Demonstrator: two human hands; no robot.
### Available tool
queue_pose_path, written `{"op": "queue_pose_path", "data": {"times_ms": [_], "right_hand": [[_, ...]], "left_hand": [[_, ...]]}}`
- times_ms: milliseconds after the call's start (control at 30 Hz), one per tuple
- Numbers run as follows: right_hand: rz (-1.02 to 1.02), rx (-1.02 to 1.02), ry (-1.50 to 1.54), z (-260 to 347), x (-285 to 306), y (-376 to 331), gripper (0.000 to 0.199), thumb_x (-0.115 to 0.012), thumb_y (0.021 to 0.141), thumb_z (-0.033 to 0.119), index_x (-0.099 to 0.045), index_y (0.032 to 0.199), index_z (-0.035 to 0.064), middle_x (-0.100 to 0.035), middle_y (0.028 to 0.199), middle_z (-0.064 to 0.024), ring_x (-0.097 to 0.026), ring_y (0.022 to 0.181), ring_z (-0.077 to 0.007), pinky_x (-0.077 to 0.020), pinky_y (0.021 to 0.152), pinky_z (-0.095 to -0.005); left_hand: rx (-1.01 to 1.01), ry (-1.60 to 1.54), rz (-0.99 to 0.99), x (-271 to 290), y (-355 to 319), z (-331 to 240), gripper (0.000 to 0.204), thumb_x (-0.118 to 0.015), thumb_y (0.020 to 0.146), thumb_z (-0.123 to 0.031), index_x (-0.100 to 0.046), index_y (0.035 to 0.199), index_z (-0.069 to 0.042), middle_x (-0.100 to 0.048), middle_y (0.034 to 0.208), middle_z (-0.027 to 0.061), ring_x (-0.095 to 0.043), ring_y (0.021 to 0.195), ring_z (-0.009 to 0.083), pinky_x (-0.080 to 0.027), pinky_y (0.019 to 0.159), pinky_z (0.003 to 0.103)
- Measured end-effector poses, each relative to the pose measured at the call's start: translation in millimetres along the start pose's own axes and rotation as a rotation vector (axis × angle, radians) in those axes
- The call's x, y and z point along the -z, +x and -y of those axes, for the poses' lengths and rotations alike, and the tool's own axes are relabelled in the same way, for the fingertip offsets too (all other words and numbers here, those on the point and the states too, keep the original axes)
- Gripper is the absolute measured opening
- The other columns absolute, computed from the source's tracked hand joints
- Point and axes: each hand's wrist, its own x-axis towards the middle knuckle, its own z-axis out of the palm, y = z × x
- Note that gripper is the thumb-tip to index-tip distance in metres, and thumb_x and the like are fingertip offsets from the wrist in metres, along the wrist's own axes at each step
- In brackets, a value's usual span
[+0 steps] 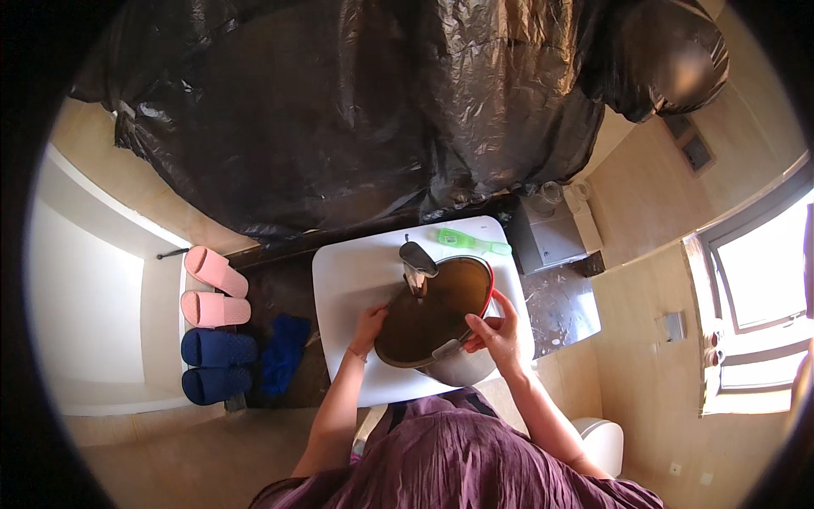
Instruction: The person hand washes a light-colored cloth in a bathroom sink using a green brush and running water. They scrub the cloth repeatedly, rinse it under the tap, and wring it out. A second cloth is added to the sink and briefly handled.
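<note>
A metal pot (454, 366) with a brownish inside and a red rim is tilted over the white sink (348, 280), just below the chrome tap (416, 261). My left hand (368, 327) grips the pot's left rim. My right hand (496, 332) holds its right side near the red rim. The pot's opening faces up toward me.
A green brush (473, 243) lies at the sink's back edge. Two pink slippers (214, 288) and two dark blue slippers (217, 365) sit on the left, beside a blue cloth (284, 349). Black plastic sheeting (381, 110) covers the wall. A window (759, 271) is at the right.
</note>
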Motion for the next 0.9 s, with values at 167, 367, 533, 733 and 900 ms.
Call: {"op": "queue_pose_path", "data": {"times_ms": [167, 367, 533, 733, 900], "right_hand": [[-0.010, 0.010, 0.012, -8, 27, 18, 0.058, -0.067, 0.085, 0.017, -0.041, 0.135, 0.0005, -0.059, 0.067, -0.0063, -0.056, 0.048, -0.0125, -0.0492, 0.049, -0.0243], [-0.131, 0.011, -0.121, -25, 52, 33, 0.060, -0.058, 0.090, 0.040, -0.042, 0.135, 0.0021, -0.059, 0.095, -0.0071, -0.055, 0.064, -0.0090, -0.0484, 0.058, -0.0227], [-0.205, 0.268, -0.589, -42, 53, 14, 0.077, -0.063, 0.084, 0.047, -0.031, 0.140, 0.0047, -0.050, 0.101, -0.0111, -0.053, 0.064, -0.0122, -0.0478, 0.052, -0.0256], [-0.115, 0.140, -0.397, -24, 46, 12, 0.069, -0.054, 0.074, -0.011, -0.032, 0.138, 0.0022, -0.051, 0.083, -0.0093, -0.059, 0.059, -0.0179, -0.0498, 0.041, -0.0290], [-0.027, 0.083, -0.364, 3, 54, 33, 0.067, -0.056, 0.073, -0.008, -0.037, 0.137, 0.0000, -0.049, 0.087, -0.0104, -0.060, 0.060, -0.0187, -0.0507, 0.042, -0.0289]], "left_hand": [[0.087, -0.315, 0.081, -10, -54, -41, 0.045, -0.053, 0.083, -0.005, -0.048, 0.127, 0.002, -0.063, 0.110, 0.0092, -0.061, 0.099, 0.0189, -0.048, 0.087, 0.027], [0.169, -0.308, 0.102, -8, -108, -64, 0.055, -0.053, 0.078, 0.002, -0.043, 0.131, -0.007, -0.063, 0.102, 0.0102, -0.067, 0.081, 0.0199, -0.058, 0.063, 0.032], [0.161, -0.347, 0.002, -56, -153, -83, 0.052, -0.057, 0.084, -0.003, -0.027, 0.127, -0.004, -0.057, 0.097, 0.0167, -0.065, 0.071, 0.0235, -0.060, 0.060, 0.040], [0.269, -0.017, 0.042, -56, -173, -95, 0.045, -0.057, 0.091, -0.031, -0.042, 0.116, 0.004, -0.060, 0.078, 0.0115, -0.063, 0.064, 0.0178, -0.057, 0.055, 0.033], [-0.214, 0.656, -0.271, -12, -129, -74, 0.051, -0.052, 0.092, -0.045, -0.062, 0.100, 0.004, -0.066, 0.078, 0.0089, -0.065, 0.073, 0.0179, -0.049, 0.066, 0.033]]}}
